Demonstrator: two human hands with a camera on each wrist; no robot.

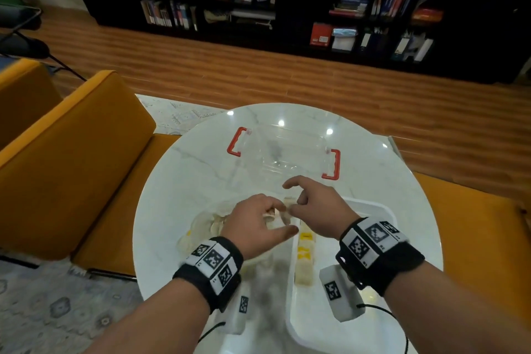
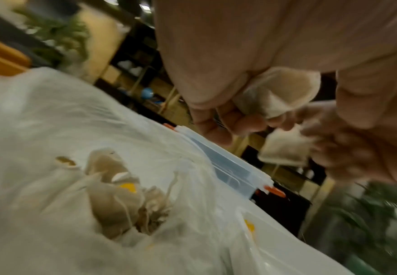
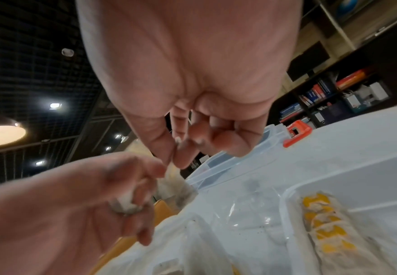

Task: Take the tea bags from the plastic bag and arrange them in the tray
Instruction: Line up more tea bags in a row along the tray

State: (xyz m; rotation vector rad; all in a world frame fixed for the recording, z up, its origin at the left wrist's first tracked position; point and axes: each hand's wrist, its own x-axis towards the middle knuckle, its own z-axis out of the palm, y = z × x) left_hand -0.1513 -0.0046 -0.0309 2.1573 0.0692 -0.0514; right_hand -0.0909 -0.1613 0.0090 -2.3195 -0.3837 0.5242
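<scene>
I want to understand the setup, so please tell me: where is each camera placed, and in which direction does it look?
Head: on the person's head, looking forward and down at the round table, both wrists and the bookshelf beyond.
Left wrist: under the left hand, looking along its fingers, which grip a tea bag, above the plastic bag.
Right wrist: under the right hand, facing the tray.
Shared: both wrist views show the other hand and the clear lid.

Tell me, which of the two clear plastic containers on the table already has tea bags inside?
The white-rimmed tray under the right hand: a row of tea bags with yellow tags lies inside. The red-handled box behind looks empty.
</scene>
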